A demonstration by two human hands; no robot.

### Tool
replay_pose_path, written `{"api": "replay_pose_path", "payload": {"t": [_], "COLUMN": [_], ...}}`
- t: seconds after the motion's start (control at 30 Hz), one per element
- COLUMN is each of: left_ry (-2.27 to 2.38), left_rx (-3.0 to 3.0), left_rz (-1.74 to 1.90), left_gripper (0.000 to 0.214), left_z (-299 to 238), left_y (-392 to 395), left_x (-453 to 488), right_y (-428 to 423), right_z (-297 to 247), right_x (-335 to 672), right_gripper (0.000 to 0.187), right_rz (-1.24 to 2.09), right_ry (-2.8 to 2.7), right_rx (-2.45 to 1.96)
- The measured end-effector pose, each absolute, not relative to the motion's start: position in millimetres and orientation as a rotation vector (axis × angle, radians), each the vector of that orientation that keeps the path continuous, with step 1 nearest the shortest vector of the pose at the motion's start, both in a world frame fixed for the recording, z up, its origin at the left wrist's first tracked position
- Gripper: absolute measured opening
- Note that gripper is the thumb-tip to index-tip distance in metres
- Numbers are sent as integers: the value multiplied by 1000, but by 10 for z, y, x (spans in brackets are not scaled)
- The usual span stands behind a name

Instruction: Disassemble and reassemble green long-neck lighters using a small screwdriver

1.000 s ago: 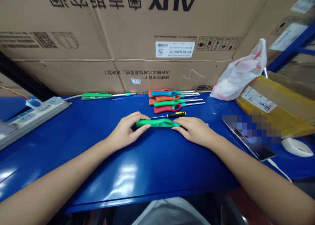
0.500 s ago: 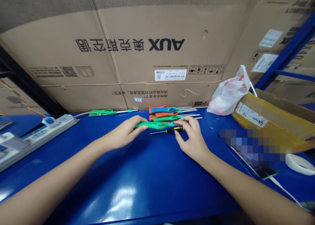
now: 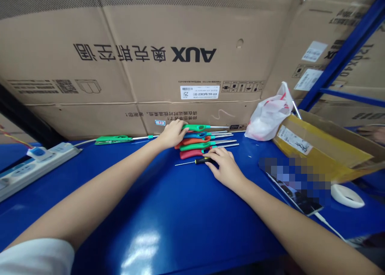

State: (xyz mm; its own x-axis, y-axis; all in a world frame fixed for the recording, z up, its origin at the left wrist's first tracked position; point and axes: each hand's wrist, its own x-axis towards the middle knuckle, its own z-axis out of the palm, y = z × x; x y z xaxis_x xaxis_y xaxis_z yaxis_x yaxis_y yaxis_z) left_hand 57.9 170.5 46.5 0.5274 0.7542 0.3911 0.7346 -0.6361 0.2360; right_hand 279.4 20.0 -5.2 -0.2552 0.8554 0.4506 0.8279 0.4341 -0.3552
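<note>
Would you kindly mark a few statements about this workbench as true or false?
The left hand holds a green lighter above the pile of lighters. True.
The right hand is holding a cup. False: it touches the small screwdriver.
A white plastic bag lies beside the cardboard boxes. True.
The table is red. False: it is blue.
</note>
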Motion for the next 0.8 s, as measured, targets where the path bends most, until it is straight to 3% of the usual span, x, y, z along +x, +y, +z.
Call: {"api": "replay_pose_path", "payload": {"t": [0.5,0.8], "left_ry": [1515,1907], "left_rx": [2692,2659], "left_rz": [828,465], "left_gripper": [30,38], "left_z": [463,242], "left_y": [1507,1342], "left_x": [199,-760], "right_y": [222,164], "right_z": [-66,-13], "right_x": [2814,2799], "right_gripper": [27,33], "right_rz": [80,78], "right_ry": [-2041,-2105], "right_rx": [-1457,-1388]}}
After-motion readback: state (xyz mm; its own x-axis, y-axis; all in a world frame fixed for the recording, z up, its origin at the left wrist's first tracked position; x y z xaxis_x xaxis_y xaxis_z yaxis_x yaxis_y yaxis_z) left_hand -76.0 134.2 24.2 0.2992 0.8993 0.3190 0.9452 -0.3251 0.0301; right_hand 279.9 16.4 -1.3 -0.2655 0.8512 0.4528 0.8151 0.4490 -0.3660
